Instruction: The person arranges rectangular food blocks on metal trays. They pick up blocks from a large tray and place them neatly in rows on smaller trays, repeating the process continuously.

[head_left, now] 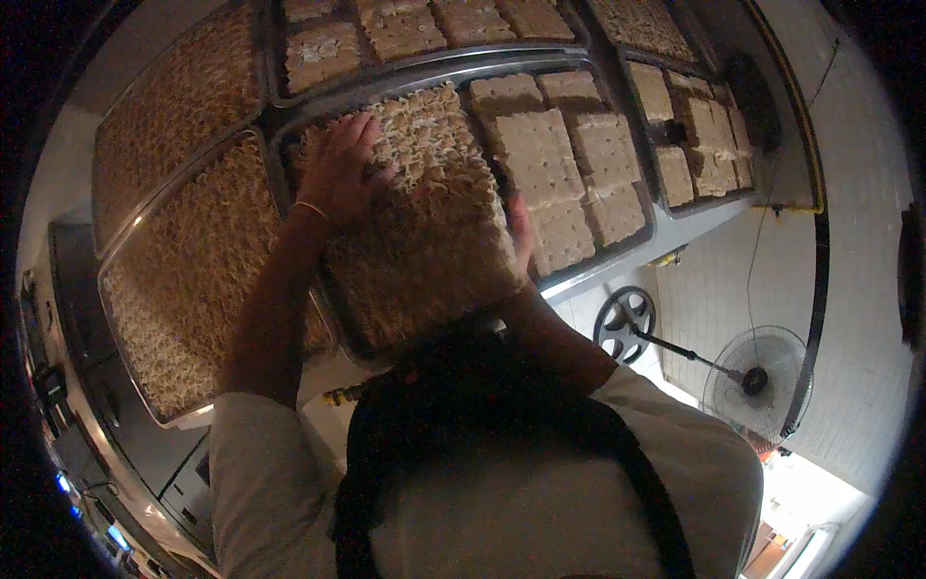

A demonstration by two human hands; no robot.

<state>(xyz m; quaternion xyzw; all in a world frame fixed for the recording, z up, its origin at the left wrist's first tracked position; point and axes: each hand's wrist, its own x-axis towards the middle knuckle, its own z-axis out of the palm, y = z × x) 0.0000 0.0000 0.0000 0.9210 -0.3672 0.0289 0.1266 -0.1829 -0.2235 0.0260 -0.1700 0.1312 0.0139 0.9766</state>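
Observation:
A thick tan slab with a crinkled, noodle-like surface (424, 222) lies in a metal tray (333, 333) in front of me. My left hand (342, 159) rests on its far left part, open, the fingers spread and pointing away from me. Along the slab's right edge, my right hand (522, 232) touches its side with the fingers stretched out; part of that hand is hidden beside the slab. Right of it, in the same tray, several pale rectangular blocks dotted with small holes (540, 159) lie in overlapping rows.
To the left, more crinkled slabs (198, 280) fill neighbouring trays. Beyond stands another tray of dotted blocks (400, 34), and a further group of blocks (709, 130) lies at the right. A black handwheel (625, 323) and a standing fan (757, 381) are at the right below the trays.

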